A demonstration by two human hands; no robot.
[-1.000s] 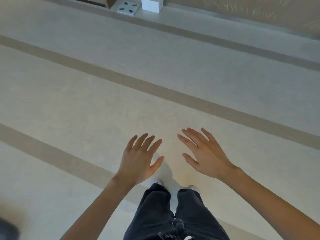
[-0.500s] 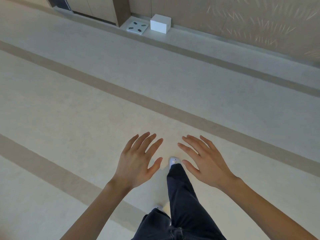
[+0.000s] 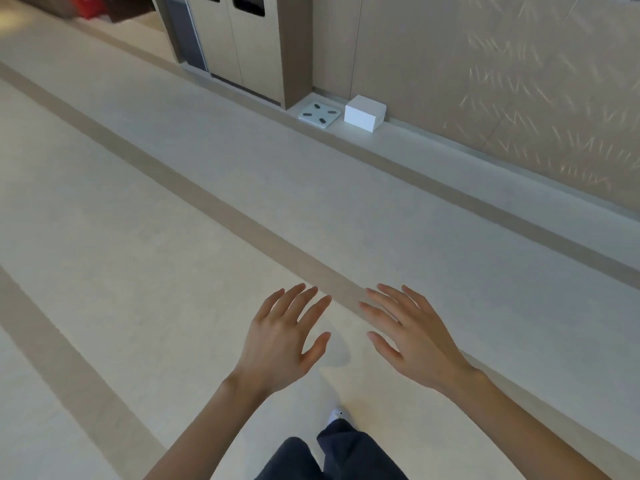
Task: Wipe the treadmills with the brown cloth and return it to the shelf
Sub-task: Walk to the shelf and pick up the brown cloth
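Walking over a pale floor (image 3: 145, 209) crossed by darker stripes (image 3: 242, 216), both arms stretched forward at waist level. Left hand (image 3: 280, 341) palm down, fingers (image 3: 304, 299) spread wide, gripping nothing. Right hand (image 3: 415, 337) likewise flat and splayed, empty. No brown cloth anywhere in view, no treadmill, no shelf either; probably somewhere beyond the frame, so the wiping looks not yet begun, or the cloth not yet fetched.

Ahead along the wall (image 3: 485, 81): a white bathroom scale (image 3: 318, 115) flat on the floor, just beside a white box (image 3: 364, 113), both tucked next to a tall beige cabinet (image 3: 249, 43). Something red and blurred at the far top left, too indistinct to name.

Possible trouble from here: heading the wrong way and losing time, since nothing in sight marks where the cloth sits. Tripping on the scale or kicking the box if the path drifts toward the wall, low and pale against a pale floor. Slipping on the smooth floor with a white shoe (image 3: 337, 415) mid-stride. Starting on the treadmills bare-handed, cloth forgotten.
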